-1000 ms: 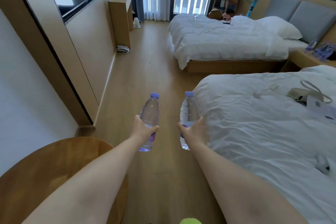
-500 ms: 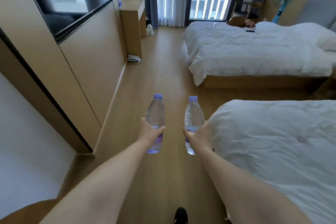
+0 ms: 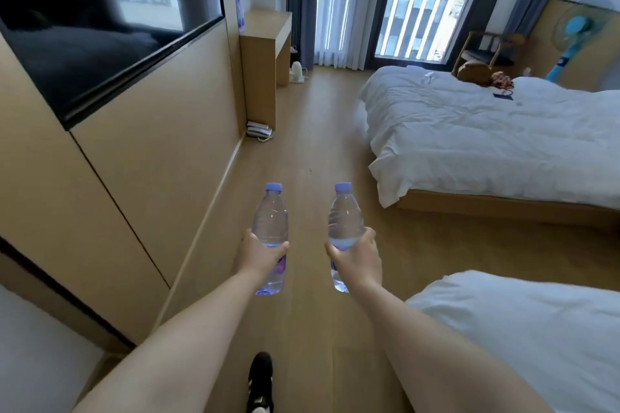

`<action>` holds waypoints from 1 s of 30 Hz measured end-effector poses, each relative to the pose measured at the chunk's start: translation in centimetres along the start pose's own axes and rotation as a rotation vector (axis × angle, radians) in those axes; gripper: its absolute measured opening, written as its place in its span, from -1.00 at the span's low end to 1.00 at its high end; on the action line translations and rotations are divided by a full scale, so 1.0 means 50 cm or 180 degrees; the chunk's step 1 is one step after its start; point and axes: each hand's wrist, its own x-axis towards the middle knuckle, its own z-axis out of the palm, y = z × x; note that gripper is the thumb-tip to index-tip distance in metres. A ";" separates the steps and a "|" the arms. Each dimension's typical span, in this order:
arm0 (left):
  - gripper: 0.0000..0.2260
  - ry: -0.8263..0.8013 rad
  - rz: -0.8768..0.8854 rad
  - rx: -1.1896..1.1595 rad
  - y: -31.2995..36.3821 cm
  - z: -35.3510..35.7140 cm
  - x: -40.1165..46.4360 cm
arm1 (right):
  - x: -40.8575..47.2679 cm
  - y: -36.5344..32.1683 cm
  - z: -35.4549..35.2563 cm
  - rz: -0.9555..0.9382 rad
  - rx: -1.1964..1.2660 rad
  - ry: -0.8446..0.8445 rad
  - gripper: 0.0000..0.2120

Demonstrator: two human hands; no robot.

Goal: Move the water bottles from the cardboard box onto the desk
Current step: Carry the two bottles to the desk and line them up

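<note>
My left hand (image 3: 258, 255) grips a clear water bottle (image 3: 270, 218) with a lilac cap, held upright over the wooden floor. My right hand (image 3: 359, 261) grips a second, identical water bottle (image 3: 345, 214), also upright, about a hand's width to the right of the first. Both arms stretch forward at waist height. A wooden desk (image 3: 265, 43) stands against the left wall far ahead, near the window. The cardboard box is out of view.
A wood-panelled wall (image 3: 141, 157) with a dark screen (image 3: 87, 20) runs along my left. One white bed (image 3: 523, 335) lies close on my right, another bed (image 3: 486, 141) farther ahead. A telephone (image 3: 258, 129) and a kettle (image 3: 297, 72) sit on the floor by the desk. My shoe (image 3: 260, 379) shows below.
I have walked forward along the aisle with both bottles. The round table at the lower left has dropped out of view and the desk and far bed have come closer.
</note>
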 end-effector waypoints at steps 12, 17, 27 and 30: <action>-0.43 -0.0077 0.0151 0.0075 0.243 0.005 0.553 | 0.480 -0.237 0.178 0.0141 0.0156 0.0191 -0.29; -0.43 -0.0195 0.0158 0.0296 0.303 0.063 0.723 | 0.680 -0.261 0.240 0.0231 0.0073 0.0206 -0.26; -0.45 -0.0211 0.0147 0.0200 0.512 0.232 1.124 | 1.184 -0.346 0.277 -0.0026 -0.0072 0.0072 -0.30; -0.45 -0.0205 0.0125 0.0188 0.576 0.267 1.229 | 1.318 -0.396 0.284 -0.0002 -0.0068 0.0010 -0.30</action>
